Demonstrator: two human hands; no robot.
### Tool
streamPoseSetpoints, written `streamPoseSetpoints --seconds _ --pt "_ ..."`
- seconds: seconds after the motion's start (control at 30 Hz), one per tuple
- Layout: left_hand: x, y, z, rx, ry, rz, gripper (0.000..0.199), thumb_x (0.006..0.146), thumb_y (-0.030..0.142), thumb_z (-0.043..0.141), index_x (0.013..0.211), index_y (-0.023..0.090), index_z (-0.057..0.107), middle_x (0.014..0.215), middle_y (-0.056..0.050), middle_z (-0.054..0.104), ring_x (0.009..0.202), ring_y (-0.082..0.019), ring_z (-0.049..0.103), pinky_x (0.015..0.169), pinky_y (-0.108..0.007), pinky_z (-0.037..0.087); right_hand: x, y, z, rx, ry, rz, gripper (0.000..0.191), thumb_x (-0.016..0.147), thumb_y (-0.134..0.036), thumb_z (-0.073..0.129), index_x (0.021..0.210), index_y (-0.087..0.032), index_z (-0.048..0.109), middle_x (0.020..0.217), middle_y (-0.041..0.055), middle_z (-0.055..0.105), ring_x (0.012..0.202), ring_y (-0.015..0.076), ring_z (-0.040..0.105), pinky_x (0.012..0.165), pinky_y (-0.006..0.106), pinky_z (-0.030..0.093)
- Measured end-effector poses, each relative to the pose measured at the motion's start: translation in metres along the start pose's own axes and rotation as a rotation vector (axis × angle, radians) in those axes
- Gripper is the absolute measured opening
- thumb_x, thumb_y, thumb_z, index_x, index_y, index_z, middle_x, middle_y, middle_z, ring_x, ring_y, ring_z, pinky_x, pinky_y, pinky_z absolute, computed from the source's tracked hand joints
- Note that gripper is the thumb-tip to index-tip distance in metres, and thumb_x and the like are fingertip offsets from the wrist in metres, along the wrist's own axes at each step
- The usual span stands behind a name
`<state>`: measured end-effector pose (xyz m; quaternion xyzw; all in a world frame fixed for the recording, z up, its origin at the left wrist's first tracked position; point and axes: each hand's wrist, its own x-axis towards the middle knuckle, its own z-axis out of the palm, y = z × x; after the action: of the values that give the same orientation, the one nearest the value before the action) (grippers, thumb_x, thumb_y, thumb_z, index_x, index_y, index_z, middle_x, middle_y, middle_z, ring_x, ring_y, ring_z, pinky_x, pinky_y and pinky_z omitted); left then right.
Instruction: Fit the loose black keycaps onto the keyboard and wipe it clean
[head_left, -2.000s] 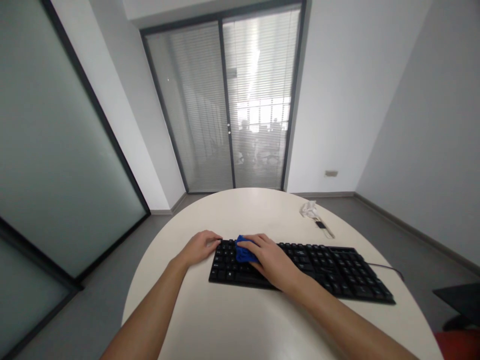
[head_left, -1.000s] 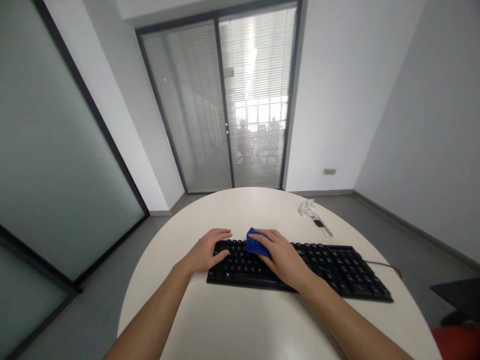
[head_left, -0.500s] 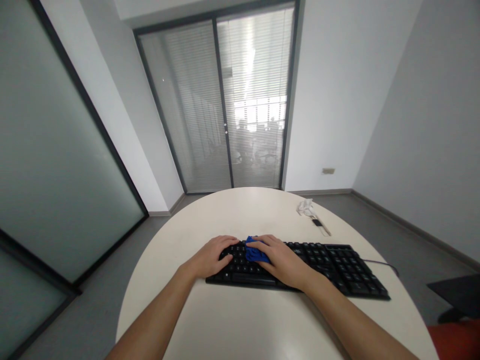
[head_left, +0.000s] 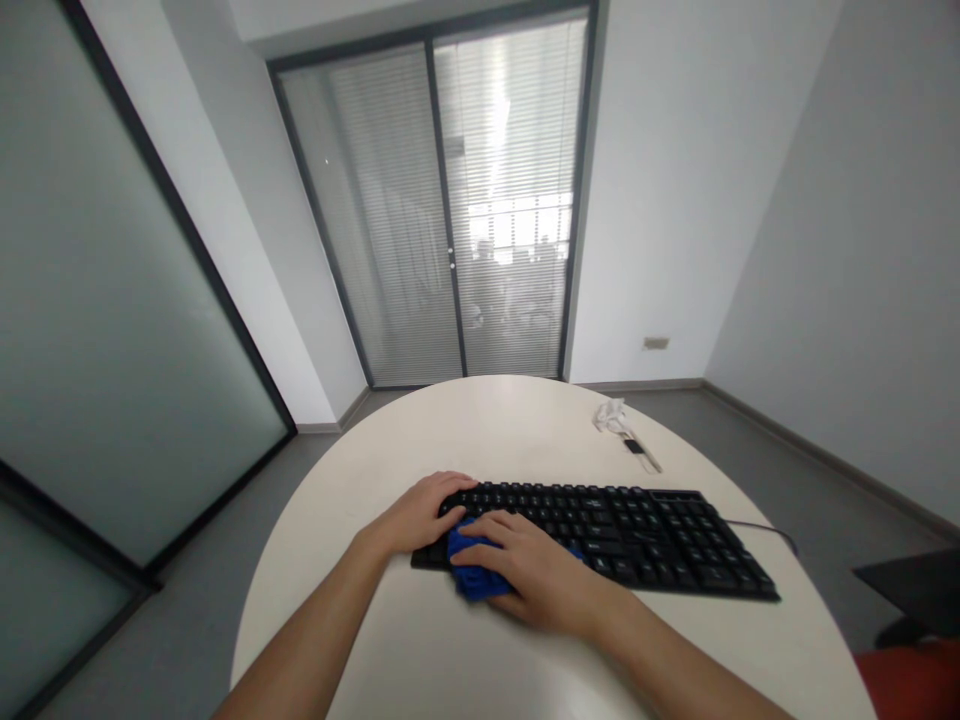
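A black keyboard [head_left: 645, 540] lies across the round cream table [head_left: 360, 640]. My left hand [head_left: 424, 512] rests on its left end, gripping that end with the thumb on the keys and the fingers over the back edge. Under my right hand [head_left: 525, 565] is a blue cloth [head_left: 476, 580], pressed on the keyboard's front edge toward the left. The fingers of my right hand lie over the cloth, and part of the cloth hangs past the front edge.
Near the table's back right lie a crumpled white item [head_left: 610, 414] and a thin stick-like item with a black part [head_left: 634, 446]. A cable [head_left: 765, 527] runs off the keyboard's right side. Something black and red stands beyond the table at the lower right.
My right hand and the blue cloth have moved toward me and a little left, from the upper keys to the front edge. My left hand and the keyboard have stayed in place.
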<state>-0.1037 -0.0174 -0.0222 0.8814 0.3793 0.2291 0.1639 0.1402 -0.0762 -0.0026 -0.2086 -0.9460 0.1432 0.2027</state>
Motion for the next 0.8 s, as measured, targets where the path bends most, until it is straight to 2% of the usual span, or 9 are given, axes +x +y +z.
streamPoseSetpoints --seconds 0.17,0.27,0.37,0.43,0.53,0.7,0.8 --pt "-0.001 -0.002 -0.003 -0.007 -0.003 -0.015 0.038 0.096 0.031 0.055 0.133 0.024 0.059 0.138 -0.008 0.059 0.128 -0.024 0.053 0.113 -0.041 0.039 0.0 -0.002 -0.005 0.035 0.023 -0.022 0.05 0.081 -0.017 0.07 0.129 -0.028 0.061 0.133 0.005 0.06 0.125 0.0215 0.051 0.111 0.037 0.039" --pt "-0.002 -0.005 -0.003 -0.013 0.009 -0.03 0.038 0.094 0.029 0.056 0.132 0.023 0.06 0.136 -0.009 0.06 0.126 -0.024 0.054 0.113 -0.042 0.039 -0.004 0.011 -0.015 -0.012 0.166 0.102 0.057 0.079 -0.008 0.065 0.132 -0.028 0.059 0.139 0.0063 0.057 0.128 0.0232 0.05 0.112 0.042 0.04" --pt "-0.003 -0.008 -0.003 -0.019 0.017 -0.042 0.039 0.093 0.026 0.057 0.131 0.023 0.059 0.136 -0.008 0.061 0.126 -0.024 0.054 0.113 -0.042 0.038 -0.011 0.034 -0.021 -0.105 0.305 0.309 0.058 0.081 -0.007 0.061 0.136 -0.027 0.057 0.142 0.0092 0.055 0.13 0.0253 0.05 0.113 0.048 0.04" --pt "-0.002 -0.008 -0.002 -0.019 0.019 -0.043 0.038 0.092 0.025 0.056 0.131 0.022 0.059 0.135 -0.008 0.061 0.126 -0.024 0.054 0.113 -0.041 0.038 -0.015 0.048 -0.021 -0.117 0.302 0.386 0.056 0.084 -0.012 0.062 0.138 -0.024 0.055 0.14 0.0108 0.057 0.129 0.0261 0.052 0.113 0.048 0.04" --pt "-0.002 -0.008 -0.002 -0.034 0.021 -0.042 0.039 0.091 0.023 0.056 0.13 0.022 0.059 0.135 -0.008 0.061 0.125 -0.024 0.054 0.113 -0.042 0.039 -0.017 0.058 -0.017 -0.089 0.261 0.407 0.054 0.088 -0.017 0.061 0.141 -0.022 0.053 0.14 0.012 0.057 0.129 0.0255 0.054 0.113 0.047 0.041" --pt "-0.002 -0.008 -0.002 -0.094 0.03 -0.056 0.04 0.093 0.016 0.042 0.127 0.022 0.06 0.133 -0.007 0.062 0.123 -0.022 0.055 0.114 -0.042 0.038 -0.014 0.05 -0.014 -0.099 0.226 0.365 0.054 0.086 -0.014 0.06 0.138 -0.024 0.055 0.141 0.0094 0.057 0.129 0.0242 0.054 0.113 0.045 0.041" --pt "-0.002 -0.008 -0.002 -0.111 0.049 -0.064 0.041 0.092 0.014 0.04 0.126 0.022 0.061 0.13 -0.006 0.063 0.122 -0.022 0.056 0.113 -0.041 0.04 -0.012 0.044 -0.013 -0.118 0.209 0.337 0.053 0.085 -0.013 0.059 0.137 -0.025 0.056 0.143 0.0077 0.056 0.131 0.0239 0.053 0.114 0.044 0.04"
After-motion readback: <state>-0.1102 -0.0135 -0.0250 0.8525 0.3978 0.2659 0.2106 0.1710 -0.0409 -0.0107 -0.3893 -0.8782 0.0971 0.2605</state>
